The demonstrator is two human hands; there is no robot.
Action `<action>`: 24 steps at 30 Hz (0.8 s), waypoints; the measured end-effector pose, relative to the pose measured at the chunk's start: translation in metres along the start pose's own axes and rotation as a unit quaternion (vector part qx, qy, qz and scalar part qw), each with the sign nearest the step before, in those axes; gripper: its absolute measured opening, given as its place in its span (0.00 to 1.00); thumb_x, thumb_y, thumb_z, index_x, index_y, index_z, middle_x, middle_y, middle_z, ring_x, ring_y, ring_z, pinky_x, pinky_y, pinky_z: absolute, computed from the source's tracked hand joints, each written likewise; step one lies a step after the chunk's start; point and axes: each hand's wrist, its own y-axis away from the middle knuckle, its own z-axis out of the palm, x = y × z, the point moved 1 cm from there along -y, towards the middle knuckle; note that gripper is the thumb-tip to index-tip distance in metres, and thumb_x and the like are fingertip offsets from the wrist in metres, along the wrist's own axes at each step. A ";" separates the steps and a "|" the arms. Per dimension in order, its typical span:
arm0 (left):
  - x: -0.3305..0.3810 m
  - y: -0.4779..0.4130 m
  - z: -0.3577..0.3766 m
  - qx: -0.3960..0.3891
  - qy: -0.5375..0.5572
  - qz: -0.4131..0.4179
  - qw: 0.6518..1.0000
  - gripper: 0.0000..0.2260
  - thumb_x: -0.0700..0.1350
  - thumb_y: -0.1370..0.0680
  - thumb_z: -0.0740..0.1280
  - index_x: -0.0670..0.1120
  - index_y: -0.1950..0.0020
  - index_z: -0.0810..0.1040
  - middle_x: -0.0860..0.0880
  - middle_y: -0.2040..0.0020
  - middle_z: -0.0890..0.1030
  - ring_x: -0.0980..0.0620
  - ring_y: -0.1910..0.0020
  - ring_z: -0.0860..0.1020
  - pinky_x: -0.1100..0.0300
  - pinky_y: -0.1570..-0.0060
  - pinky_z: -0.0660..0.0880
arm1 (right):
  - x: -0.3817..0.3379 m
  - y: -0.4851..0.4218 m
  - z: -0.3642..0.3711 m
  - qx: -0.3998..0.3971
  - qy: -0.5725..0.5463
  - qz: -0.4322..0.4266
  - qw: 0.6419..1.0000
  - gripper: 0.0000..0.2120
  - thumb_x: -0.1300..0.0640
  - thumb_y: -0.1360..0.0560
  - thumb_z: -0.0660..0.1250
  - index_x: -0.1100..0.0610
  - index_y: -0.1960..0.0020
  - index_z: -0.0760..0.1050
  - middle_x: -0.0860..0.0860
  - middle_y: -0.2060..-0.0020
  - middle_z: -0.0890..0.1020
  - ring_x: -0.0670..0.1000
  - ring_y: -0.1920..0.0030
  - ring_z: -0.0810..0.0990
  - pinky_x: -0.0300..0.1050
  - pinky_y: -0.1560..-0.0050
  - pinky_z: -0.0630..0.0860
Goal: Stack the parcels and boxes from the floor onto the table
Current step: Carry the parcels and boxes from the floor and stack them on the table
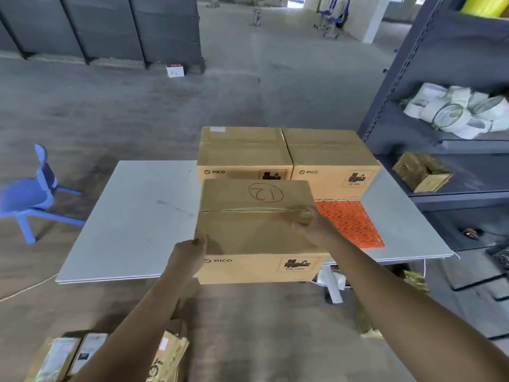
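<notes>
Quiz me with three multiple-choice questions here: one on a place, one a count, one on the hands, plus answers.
1. The orange parcel lies: A. on the table, right of the box marked 21 B. under the table C. on that box
2. PICO boxes in view: A. one B. three C. five
3. The hands: A. both empty B. one holds the box C. both hold the box
Answers: 1 A, it lies beside that box. 2 B, left back box, right back box, plus the marked one. 3 C, left hand at its near corner, right hand at its right edge.
</notes>
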 end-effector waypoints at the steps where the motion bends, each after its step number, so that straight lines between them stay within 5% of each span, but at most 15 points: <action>1: 0.002 -0.001 0.000 0.006 0.012 0.004 1.000 0.23 0.55 0.19 0.55 0.37 0.51 0.78 0.39 0.53 0.81 0.39 0.51 0.79 0.51 0.52 0.77 | 0.000 -0.001 -0.001 0.003 -0.014 -0.002 1.000 0.35 0.45 0.25 0.69 0.49 0.23 0.57 0.56 0.37 0.76 0.52 0.54 0.78 0.41 0.62 0.71; 5: 0.003 -0.007 -0.005 0.025 0.041 0.028 0.998 0.22 0.52 0.18 0.55 0.35 0.56 0.77 0.37 0.57 0.81 0.39 0.55 0.80 0.46 0.51 0.78 | 0.002 -0.002 -0.007 0.008 -0.058 -0.026 0.998 0.34 0.50 0.24 0.69 0.50 0.24 0.57 0.54 0.32 0.73 0.55 0.45 0.78 0.45 0.52 0.76; 10: -0.001 -0.016 -0.006 0.061 0.099 0.039 0.992 0.10 0.45 0.18 0.57 0.42 0.54 0.75 0.44 0.60 0.77 0.42 0.58 0.76 0.50 0.55 0.77 | -0.002 -0.003 -0.007 0.020 -0.073 -0.063 0.995 0.34 0.54 0.23 0.67 0.49 0.23 0.56 0.53 0.32 0.71 0.47 0.58 0.77 0.38 0.65 0.75; 14: 0.000 -0.020 -0.005 0.069 0.105 0.029 0.992 0.12 0.42 0.19 0.55 0.36 0.56 0.73 0.42 0.64 0.73 0.42 0.62 0.72 0.53 0.62 0.69 | 0.001 -0.001 0.005 0.004 -0.082 -0.059 0.995 0.30 0.55 0.24 0.67 0.53 0.25 0.59 0.54 0.38 0.75 0.52 0.51 0.76 0.41 0.61 0.73; 19: 0.000 -0.024 -0.006 0.061 0.111 0.028 0.992 0.09 0.38 0.21 0.57 0.37 0.58 0.72 0.44 0.66 0.70 0.45 0.64 0.68 0.57 0.65 0.63 | 0.004 -0.003 0.003 -0.039 -0.099 0.001 0.994 0.21 0.52 0.23 0.66 0.52 0.32 0.66 0.49 0.50 0.77 0.48 0.61 0.78 0.43 0.73 0.78; 24: -0.012 -0.026 -0.010 0.071 0.160 0.017 0.984 0.10 0.39 0.21 0.57 0.33 0.55 0.73 0.41 0.63 0.72 0.45 0.61 0.70 0.54 0.59 0.68 | 0.002 -0.003 0.004 -0.058 -0.103 -0.022 0.993 0.22 0.54 0.23 0.68 0.53 0.31 0.67 0.54 0.42 0.77 0.55 0.52 0.80 0.56 0.56 0.83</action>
